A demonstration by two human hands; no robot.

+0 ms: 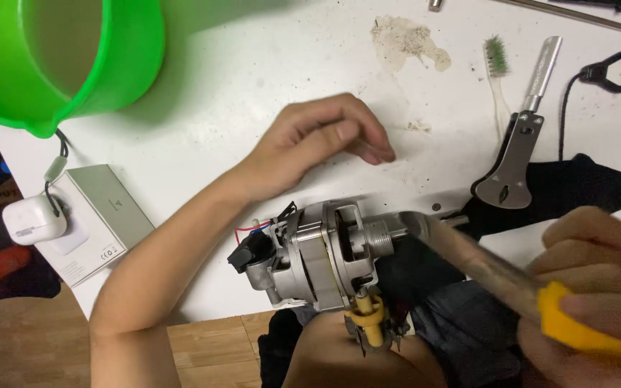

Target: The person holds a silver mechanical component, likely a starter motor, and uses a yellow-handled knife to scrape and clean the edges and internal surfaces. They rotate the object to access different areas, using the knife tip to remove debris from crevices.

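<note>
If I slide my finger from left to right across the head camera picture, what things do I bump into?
Green bucket → white charger → grey box → left hand → electric motor → toothbrush → metal tool → right hand.

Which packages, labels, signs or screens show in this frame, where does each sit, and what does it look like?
Flat box: left on the white table, beside the left forearm; rectangular, grey-green top, white side panel with small dark markings.
White earbud case: at the box's left corner; rounded, glossy, with a faint grey label and a dark cord loop.
No signs or screens show.
</note>
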